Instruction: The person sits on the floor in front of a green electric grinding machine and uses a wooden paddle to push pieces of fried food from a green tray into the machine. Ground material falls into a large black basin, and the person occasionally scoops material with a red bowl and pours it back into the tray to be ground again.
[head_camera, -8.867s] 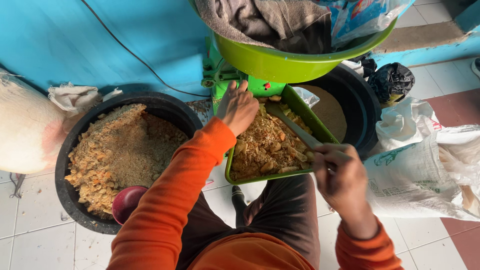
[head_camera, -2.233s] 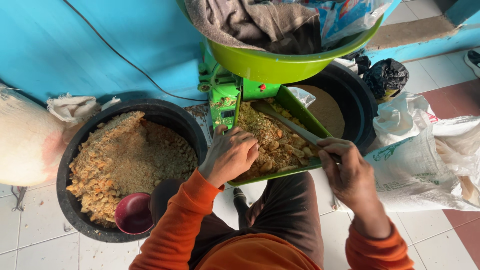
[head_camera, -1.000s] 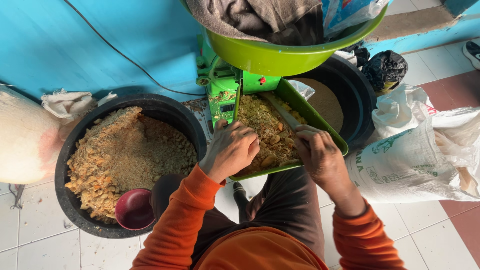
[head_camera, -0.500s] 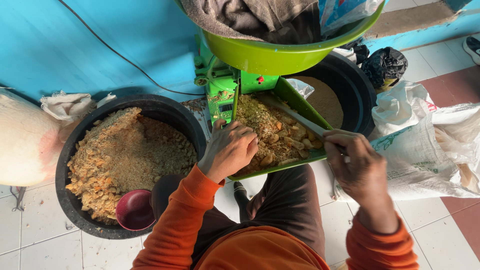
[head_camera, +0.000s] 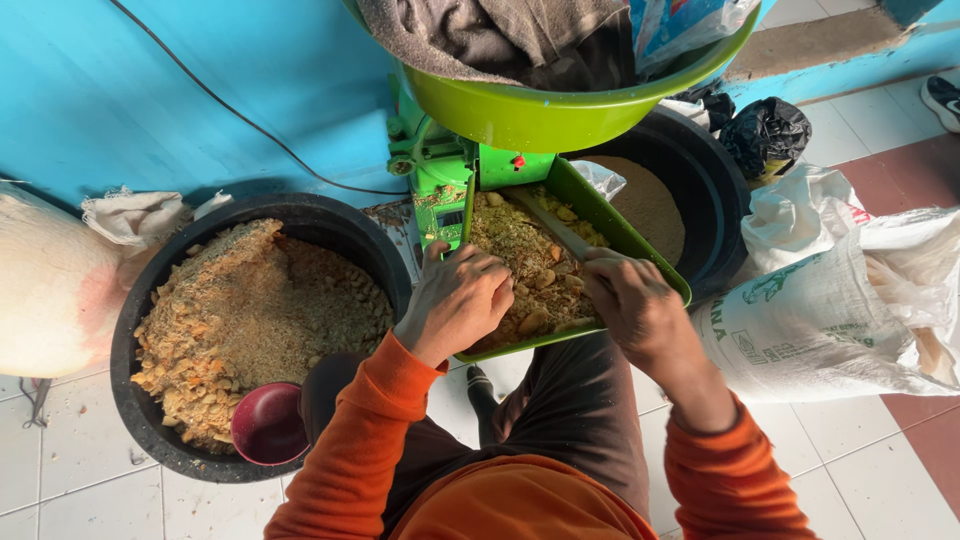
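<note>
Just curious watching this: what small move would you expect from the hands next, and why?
Probably the right hand pushes its stick forward, nudging crumbs up the green tray toward the machine. The tray is heaped with coarse chunks, the stick lies across them pointing at the machine, and the left hand rests on the heap.

From my remote view: tray (head_camera: 640, 250) at centre; tub (head_camera: 180, 300) at nine o'clock holds a cup (head_camera: 268, 424); basin (head_camera: 560, 110) at twelve; sacks (head_camera: 830, 300) at three.
</note>
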